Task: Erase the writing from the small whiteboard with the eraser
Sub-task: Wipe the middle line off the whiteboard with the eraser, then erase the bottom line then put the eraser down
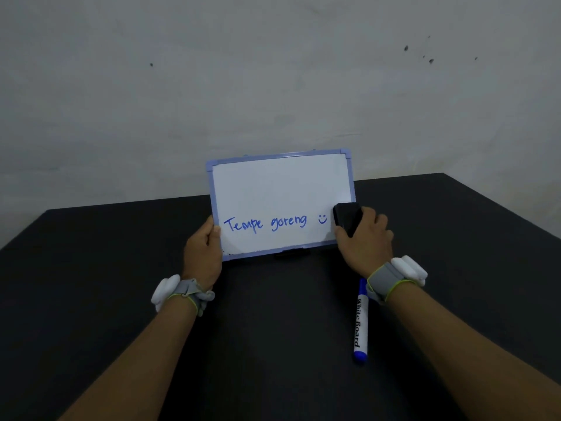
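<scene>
A small whiteboard with a pale blue frame stands tilted up on the black table, its lower edge resting on the tabletop. Blue writing reading "Tempe goreng" and a smiley run along its lower part. My left hand grips the board's lower left edge, thumb on its face. My right hand holds a black eraser pressed against the board's right edge, just right of the smiley. The upper part of the board is blank.
A blue whiteboard marker lies capped on the black table, under my right wrist. A pale wall rises right behind the board and the table's far edge. Both wrists wear grey bands with white devices.
</scene>
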